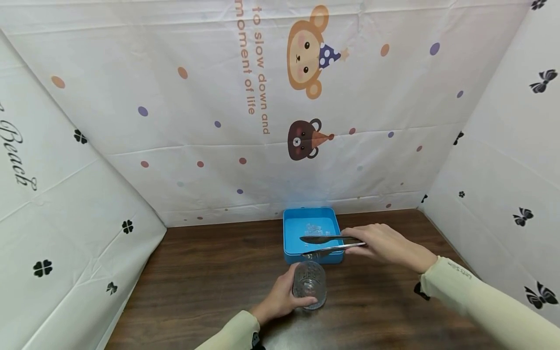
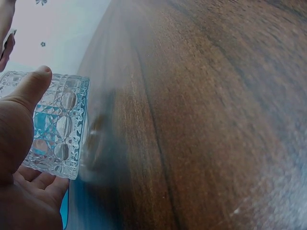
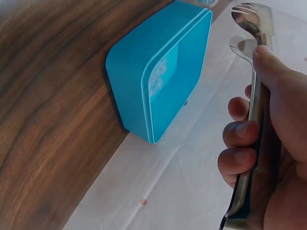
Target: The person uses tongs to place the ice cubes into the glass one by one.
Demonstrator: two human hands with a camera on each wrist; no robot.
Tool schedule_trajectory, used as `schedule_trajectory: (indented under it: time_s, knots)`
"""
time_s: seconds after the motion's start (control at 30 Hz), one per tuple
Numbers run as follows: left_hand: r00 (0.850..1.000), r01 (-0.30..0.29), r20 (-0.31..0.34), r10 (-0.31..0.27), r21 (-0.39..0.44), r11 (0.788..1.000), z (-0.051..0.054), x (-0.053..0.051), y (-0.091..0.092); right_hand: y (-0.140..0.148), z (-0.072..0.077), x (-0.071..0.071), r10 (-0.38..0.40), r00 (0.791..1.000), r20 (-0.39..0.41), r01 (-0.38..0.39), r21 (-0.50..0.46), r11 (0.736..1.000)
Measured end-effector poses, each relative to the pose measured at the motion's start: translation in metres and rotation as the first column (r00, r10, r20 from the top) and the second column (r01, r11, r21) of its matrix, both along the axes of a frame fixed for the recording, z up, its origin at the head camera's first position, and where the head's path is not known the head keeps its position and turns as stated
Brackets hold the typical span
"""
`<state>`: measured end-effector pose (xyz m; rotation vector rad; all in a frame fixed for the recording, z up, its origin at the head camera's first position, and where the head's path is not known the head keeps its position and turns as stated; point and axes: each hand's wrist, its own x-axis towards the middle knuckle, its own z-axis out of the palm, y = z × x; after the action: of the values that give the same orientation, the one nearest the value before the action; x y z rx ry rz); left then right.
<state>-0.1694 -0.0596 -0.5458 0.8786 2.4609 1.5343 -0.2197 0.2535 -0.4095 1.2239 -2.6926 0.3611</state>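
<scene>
Just nearer than a blue box [image 1: 330,258] of clear pieces [image 1: 314,229], left fingers [image 2: 33,86] grasp a clear glass [image 1: 309,282], best held still, while right fingers [image 3: 240,160] grip metal tongs [image 1: 328,237], best centred above its mouth.

Screened workspace, printed sheets [image 1: 275,107], woodgrain tabletop [image 1: 218,267]

White sheets [image 1: 183,112] printed with coloured dots [image 1: 143,111], animal faces [image 1: 301,54], bows [image 1: 541,295] and clovers [image 1: 42,268] wall a brown wood-grain worktop [image 1: 210,272] on three sides.

Left hand [image 1: 280,297] grips glass [image 1: 311,283]; right hand [image 1: 385,245] holds tongs [image 1: 321,239].
</scene>
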Motion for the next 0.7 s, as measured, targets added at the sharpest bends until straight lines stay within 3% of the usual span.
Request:
schedule_trajectory:
  time_s: [0.23, 0.43, 0.7]
  knots:
    - [1.000, -0.009, 0.018, 0.010, -0.016, 1.000, -0.001, -0.001, 0.001, -0.003, 0.000, -0.016, 0.013, 1.000, 0.026, -0.013, -0.008, 1.000]
    - [1.000, -0.009, 0.019, 0.009, -0.016, 1.000, -0.004, -0.002, 0.001, -0.008, 0.001, -0.029, -0.019, 0.999, 0.050, 0.018, 0.026, 0.999]
    - [1.000, -0.009, 0.002, 0.009, -0.013, 1.000, -0.002, -0.001, 0.001, -0.017, 0.000, -0.048, 0.000, 1.000, 0.017, -0.001, 0.070, 0.998]
